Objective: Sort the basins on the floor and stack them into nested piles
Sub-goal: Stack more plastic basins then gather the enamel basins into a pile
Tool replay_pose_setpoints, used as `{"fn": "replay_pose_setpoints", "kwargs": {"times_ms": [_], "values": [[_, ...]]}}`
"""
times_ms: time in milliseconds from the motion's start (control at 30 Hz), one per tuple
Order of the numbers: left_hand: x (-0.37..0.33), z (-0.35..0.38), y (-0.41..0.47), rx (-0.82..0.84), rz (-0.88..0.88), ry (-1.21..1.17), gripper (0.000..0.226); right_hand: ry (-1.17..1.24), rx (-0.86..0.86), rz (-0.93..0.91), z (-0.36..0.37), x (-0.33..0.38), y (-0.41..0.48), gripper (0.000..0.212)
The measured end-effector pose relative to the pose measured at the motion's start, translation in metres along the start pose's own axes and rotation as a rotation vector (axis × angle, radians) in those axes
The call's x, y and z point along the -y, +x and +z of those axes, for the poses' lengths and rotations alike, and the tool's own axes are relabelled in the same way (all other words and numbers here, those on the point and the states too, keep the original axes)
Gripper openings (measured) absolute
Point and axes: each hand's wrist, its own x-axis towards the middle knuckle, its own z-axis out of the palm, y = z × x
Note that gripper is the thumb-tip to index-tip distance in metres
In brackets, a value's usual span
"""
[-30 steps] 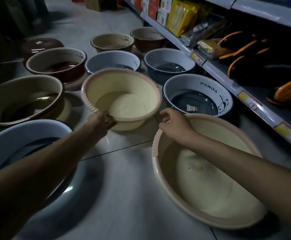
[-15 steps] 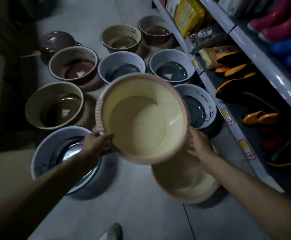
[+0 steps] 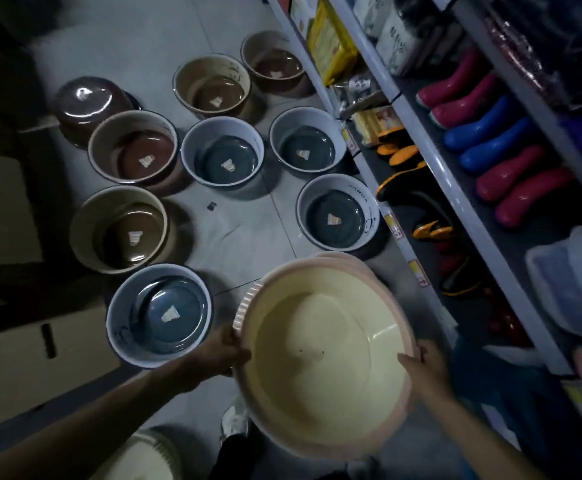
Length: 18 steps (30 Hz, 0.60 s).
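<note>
Grey tiled floor (image 3: 241, 216) in a dim shop aisle, boot shelf (image 3: 417, 133) along its right edge; one grey basin (image 3: 359, 188) there reads PANDA. The left hand (image 3: 227, 348) and right hand (image 3: 421, 365) each grip the cream basin (image 3: 317, 375) by its rim, at the near edge.

Cream basin (image 3: 324, 368) with a ribbed pink rim hangs off the floor, tilted, with the left hand (image 3: 227, 348) and right hand (image 3: 421, 368) gripping opposite edges; a second pink rim (image 3: 345, 258) peeks out just behind its far side. On the floor, upright white basins with dark blue bottoms (image 3: 192, 306) sit beside upright brown basins (image 3: 151, 216). One dark brown basin (image 3: 92, 105) lies upside down at far left.
</note>
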Motion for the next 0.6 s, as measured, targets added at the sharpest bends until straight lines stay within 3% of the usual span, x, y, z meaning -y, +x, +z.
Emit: {"fn": "replay_pose_setpoints", "kwargs": {"times_ms": [100,267,433,600], "values": [[-0.005,0.006,0.014,0.054,0.020,0.125,0.010,0.004,0.029,0.073,-0.010,-0.019,0.001,0.034],[0.003,0.024,0.075,-0.133,0.031,0.293,0.025,0.093,-0.016,0.125,-0.006,-0.038,0.024,0.030],[0.002,0.048,0.130,-0.216,0.091,0.442,0.007,0.240,-0.004,0.144,0.006,-0.055,0.075,0.032],[0.006,0.067,0.174,-0.175,-0.055,0.489,0.022,0.209,0.091,0.164,0.013,-0.067,0.130,0.069]]}}
